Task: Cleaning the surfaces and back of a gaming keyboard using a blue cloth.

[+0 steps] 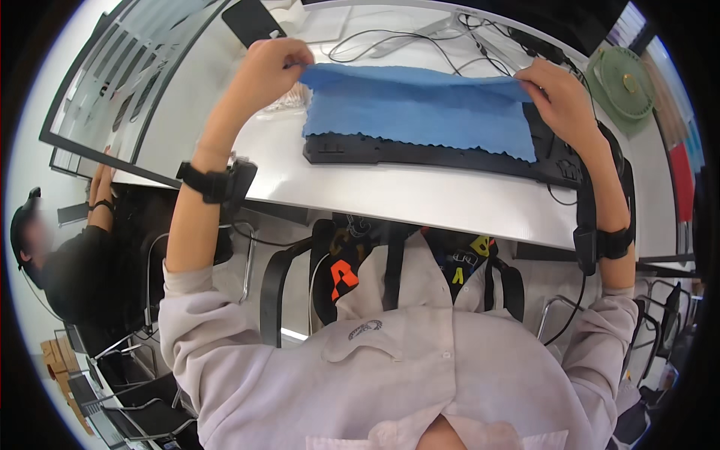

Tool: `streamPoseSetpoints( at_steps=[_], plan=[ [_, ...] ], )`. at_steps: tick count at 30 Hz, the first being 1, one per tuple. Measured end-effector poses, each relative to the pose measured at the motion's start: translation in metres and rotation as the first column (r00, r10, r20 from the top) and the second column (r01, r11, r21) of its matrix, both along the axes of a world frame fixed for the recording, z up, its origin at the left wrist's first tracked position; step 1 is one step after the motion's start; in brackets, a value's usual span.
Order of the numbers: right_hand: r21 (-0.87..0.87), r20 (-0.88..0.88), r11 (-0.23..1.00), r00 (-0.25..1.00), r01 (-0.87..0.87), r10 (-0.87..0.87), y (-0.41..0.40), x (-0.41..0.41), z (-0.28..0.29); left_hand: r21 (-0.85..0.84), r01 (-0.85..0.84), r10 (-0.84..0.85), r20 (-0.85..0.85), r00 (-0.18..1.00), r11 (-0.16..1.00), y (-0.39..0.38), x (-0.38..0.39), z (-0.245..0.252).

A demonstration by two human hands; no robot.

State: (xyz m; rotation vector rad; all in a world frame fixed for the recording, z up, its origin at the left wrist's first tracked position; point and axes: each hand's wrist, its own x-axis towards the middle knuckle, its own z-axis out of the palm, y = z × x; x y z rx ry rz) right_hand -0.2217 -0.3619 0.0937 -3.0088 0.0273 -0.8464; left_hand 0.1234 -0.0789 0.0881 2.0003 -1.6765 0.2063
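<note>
A blue cloth [419, 109] with zigzag-cut edges is stretched between my two hands. My left hand [275, 70] pinches its far left corner, while my right hand [562, 101] grips the far right corner. The cloth's upper part is folded or sagging, and its near edge lies over a black keyboard [360, 153], which appears to be underside up. Most of the keyboard is hidden by the cloth; its front edge and right end show on the white desk [427, 194].
Loose black cables [388, 35] run behind the cloth near a monitor stand [419, 34]. A black phone-like slab [250, 22] lies back left, near cotton swabs [289, 100]. A round green object [621, 81] stands back right. Beyond a framed partition [129, 73], another person [79, 275] sits at left.
</note>
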Motion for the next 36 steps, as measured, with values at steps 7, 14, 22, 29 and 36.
streamPoseSetpoints(
  at_steps=[7, 14, 22, 29, 36],
  plan=[
    [0.079, -0.028, 0.996, 0.999, 0.041, -0.039, 0.016, -0.029, -0.009, -0.008, 0.019, -0.02, -0.083, 0.996, 1.0, 0.026, -0.016, -0.01],
    [0.219, -0.057, 0.972, 0.996, 0.08, -0.069, 0.031, -0.047, -0.027, -0.036, 0.059, -0.062, -0.074, 0.995, 0.998, 0.04, -0.034, -0.021],
    [0.176, -0.024, 0.983, 0.999, 0.047, -0.043, 0.035, -0.057, -0.048, -0.045, 0.088, -0.09, -0.036, 0.995, 0.995, 0.05, -0.037, -0.034],
    [0.078, 0.057, 0.997, 0.998, -0.01, 0.005, 0.041, -0.063, -0.055, -0.16, 0.046, -0.047, -0.004, 0.999, 0.986, 0.057, -0.042, -0.038],
    [0.034, 0.083, 0.999, 0.996, -0.041, 0.039, 0.04, -0.066, -0.061, -0.197, -0.034, 0.038, 0.016, 0.999, 0.98, 0.064, -0.047, -0.043]
  ],
)
